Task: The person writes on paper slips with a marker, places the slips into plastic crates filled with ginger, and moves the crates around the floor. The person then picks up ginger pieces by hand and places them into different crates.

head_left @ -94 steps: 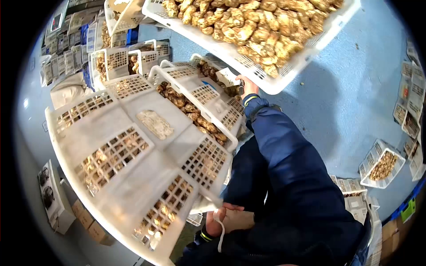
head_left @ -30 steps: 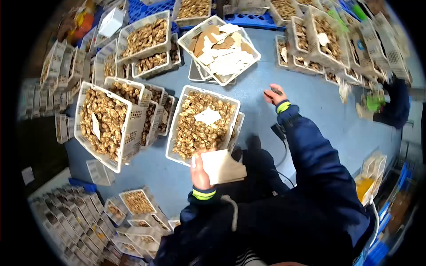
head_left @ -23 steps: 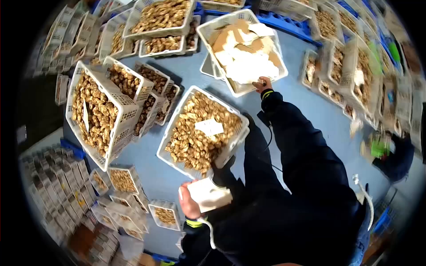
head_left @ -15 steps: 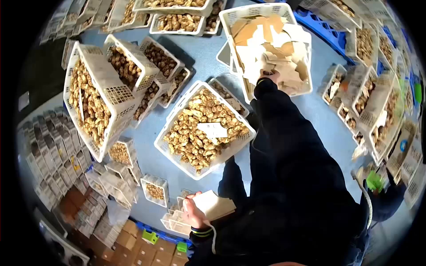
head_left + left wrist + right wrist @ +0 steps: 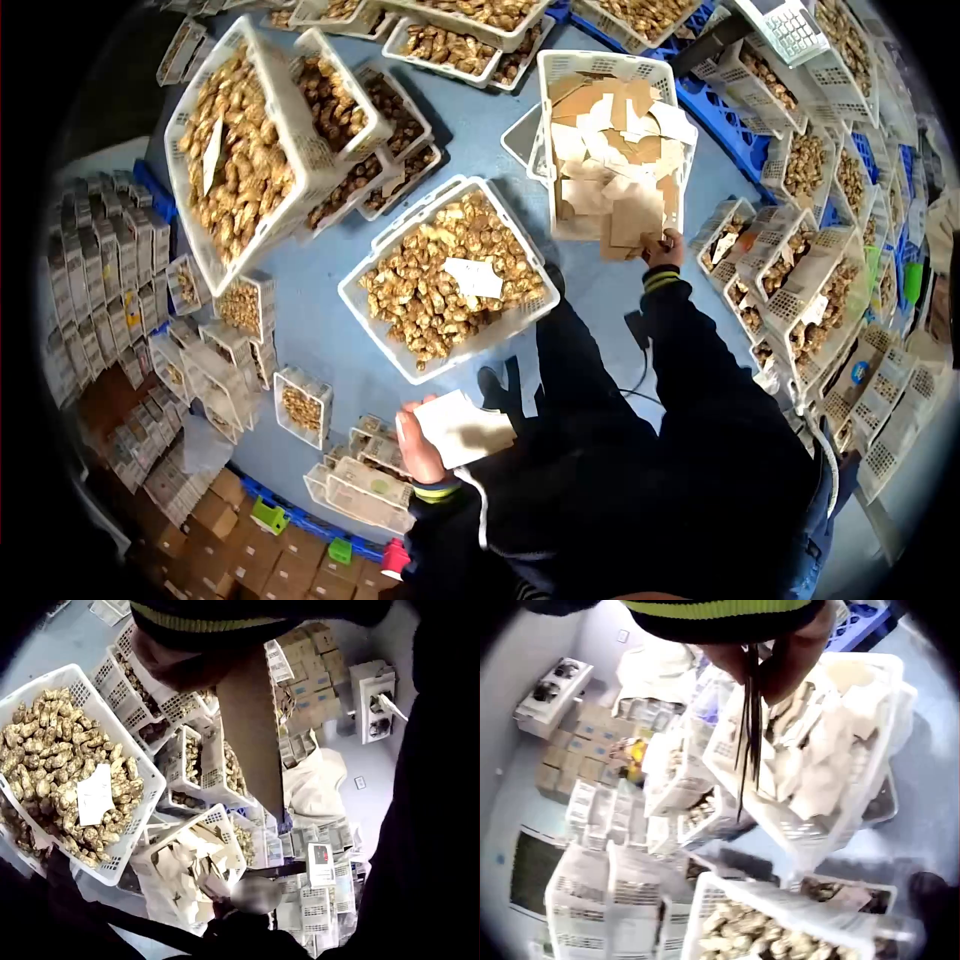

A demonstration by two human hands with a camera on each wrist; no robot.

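Note:
My left hand (image 5: 418,447) holds a stack of white card pieces (image 5: 465,430) near my body, thumb along its edge. In the left wrist view the stack's brown underside (image 5: 251,727) shows below the fingers. At the near right corner of a white crate (image 5: 547,130) full of card scraps (image 5: 600,140), my right hand (image 5: 662,250) pinches several brown card pieces (image 5: 637,218). The right wrist view shows these pieces edge-on (image 5: 750,742) beneath thumb and fingers. Before me stands a crate (image 5: 400,362) of knobby golden-brown roots (image 5: 420,300), a white marked card (image 5: 473,278) lying on them.
Stacked crates of roots (image 5: 235,170) stand at the left, with smaller crates (image 5: 300,408) beyond my left hand. More crates (image 5: 810,320) line the right side. A blue pallet (image 5: 725,125) lies behind the scrap crate. A black cable (image 5: 645,365) hangs by my right sleeve.
My right hand was apart from the scrap crate, reached in among the scraps, and has drawn back to its near corner with brown pieces. My left hand has kept the white stack since 1.0 s ago.

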